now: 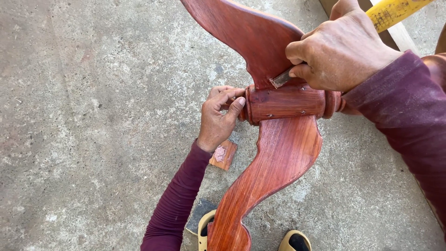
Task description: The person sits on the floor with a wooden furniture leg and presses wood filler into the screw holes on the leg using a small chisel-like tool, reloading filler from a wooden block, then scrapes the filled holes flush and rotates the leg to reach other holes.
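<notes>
Floor: rough grey concrete floor [83, 116] fills the view, and everything I work on stands or lies on it.

Carved piece: a big reddish-brown carved wooden piece [274, 158] runs from the top of the view down to my feet. Its curvy lower board tapers toward the bottom edge, and a second shaped board rises above the middle. The wood is glossy with dark grain streaks.

Cylinder: a turned round cylinder [285, 103] lies crosswise between the two boards, with small pale dots along its face and ringed ends.

Right arm: my right sleeve, dark maroon, comes in from the right edge and angles down to the joint.

Right hand: my right hand [341, 53] sits knuckles up just above the cylinder, its grip wrapped tight round a chisel [281, 79] whose grey metal tip shows below my thumb, pressed at the seam where the upper board meets the cylinder.

Left arm: it reaches up from the bottom, sleeve maroon as well.

Left hand: my left hand [218, 118] curls against the left end of the cylinder, fingertips bent onto the ringed end, thumb touching its face; the grip is closed on that end.

Yellow handle: a yellow handle [395, 11] pokes out behind my right hand at the top right.

Sandals: my tan sandals [292, 241] show either side of the board's foot.

Wood scrap: a small reddish wood scrap [224, 154] lies on the floor just under my left wrist.
</notes>
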